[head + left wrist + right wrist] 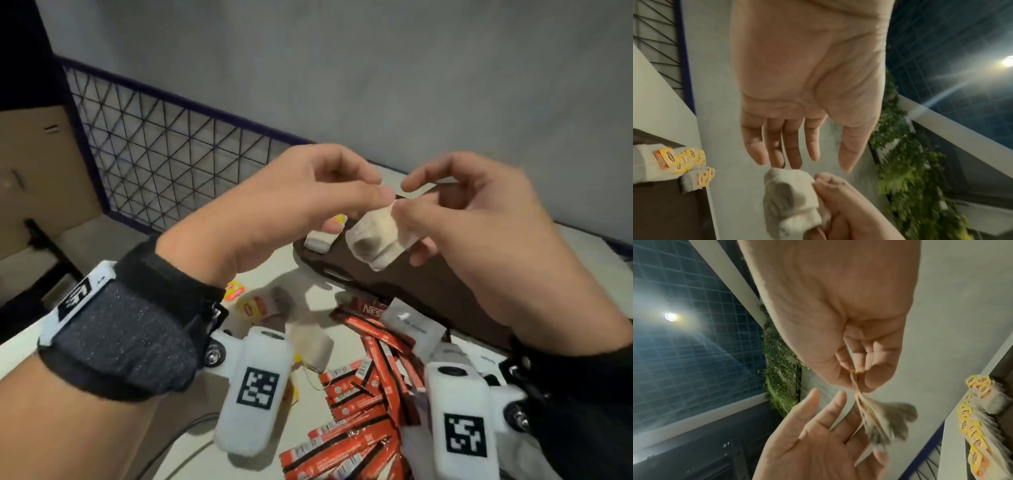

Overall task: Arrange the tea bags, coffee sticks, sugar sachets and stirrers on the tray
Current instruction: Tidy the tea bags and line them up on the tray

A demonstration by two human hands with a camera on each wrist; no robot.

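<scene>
Both hands are raised over a dark brown tray [435, 287]. My right hand [402, 200] pinches the top edge of a pale tea bag [373, 236] between thumb and fingers, seen too in the right wrist view [857, 374]. My left hand [376, 186] has relaxed, straight fingers [791, 154] that touch the tea bag [789, 199] without gripping it. A row of tea bags with yellow tags [978, 426] lies on the tray's left end [663, 211]. Red coffee sticks [359, 394], white sugar sachets [411, 322] and loose tea bags [253, 305] lie on the white table [191, 455].
A black wire-mesh fence [164, 154] with a dark blue frame runs behind the table on the left. A cardboard box [34, 171] stands beyond it. A grey wall rises just behind the tray. A thin cable [191, 425] crosses the table near its front.
</scene>
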